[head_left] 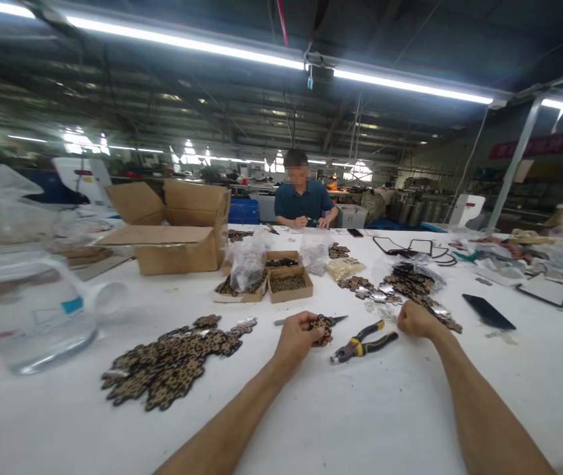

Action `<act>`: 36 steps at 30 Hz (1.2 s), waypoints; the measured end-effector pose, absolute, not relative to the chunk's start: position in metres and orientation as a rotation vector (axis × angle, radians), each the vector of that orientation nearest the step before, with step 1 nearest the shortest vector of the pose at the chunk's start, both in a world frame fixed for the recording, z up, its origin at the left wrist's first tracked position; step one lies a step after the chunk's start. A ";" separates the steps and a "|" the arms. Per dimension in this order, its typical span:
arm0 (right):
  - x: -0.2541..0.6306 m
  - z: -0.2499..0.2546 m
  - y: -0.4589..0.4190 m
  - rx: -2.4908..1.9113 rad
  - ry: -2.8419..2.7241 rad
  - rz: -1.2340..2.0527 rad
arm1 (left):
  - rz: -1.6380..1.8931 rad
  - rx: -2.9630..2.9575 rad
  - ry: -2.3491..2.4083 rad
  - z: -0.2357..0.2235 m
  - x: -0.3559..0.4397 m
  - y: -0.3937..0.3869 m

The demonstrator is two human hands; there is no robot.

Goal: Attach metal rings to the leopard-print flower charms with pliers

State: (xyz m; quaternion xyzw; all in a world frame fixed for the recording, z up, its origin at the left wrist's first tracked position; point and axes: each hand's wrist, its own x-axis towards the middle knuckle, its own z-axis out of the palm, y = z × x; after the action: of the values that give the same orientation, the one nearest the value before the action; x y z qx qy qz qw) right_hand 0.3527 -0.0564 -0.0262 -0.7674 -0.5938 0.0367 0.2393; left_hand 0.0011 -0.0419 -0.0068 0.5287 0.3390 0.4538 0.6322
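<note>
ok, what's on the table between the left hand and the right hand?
Mainly pliers with black-and-yellow handles, lying on the white table, per the head view. A pointed metal tip also shows just beside the left hand, on the side toward the right hand.

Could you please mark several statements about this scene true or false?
1. The left hand holds a leopard-print piece. True.
2. The right hand grips the pliers. False: the pliers lie on the table, between the hands.
3. The large cardboard box has open flaps. True.
4. The jug stands at the picture's right edge. False: the jug is at the left.
5. A flat dark object lies right of the right hand. True.
</note>
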 end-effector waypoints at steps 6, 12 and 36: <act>0.323 -0.009 -0.053 -1.755 -1.682 0.394 | 1.082 1.160 0.778 -0.002 -0.001 -0.045; 0.241 0.006 -0.055 -1.073 -1.465 0.849 | 1.063 1.216 0.781 0.002 -0.004 -0.048; 0.186 0.002 -0.071 -1.009 -1.414 0.942 | 1.228 1.907 0.907 0.008 -0.002 -0.063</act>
State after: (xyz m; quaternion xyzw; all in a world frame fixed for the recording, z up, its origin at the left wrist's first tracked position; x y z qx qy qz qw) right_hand 0.1856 -0.0708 0.0021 -0.4262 -0.5976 0.3979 0.5504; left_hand -0.0021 -0.0634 0.0085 0.7336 0.3488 0.4723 0.3423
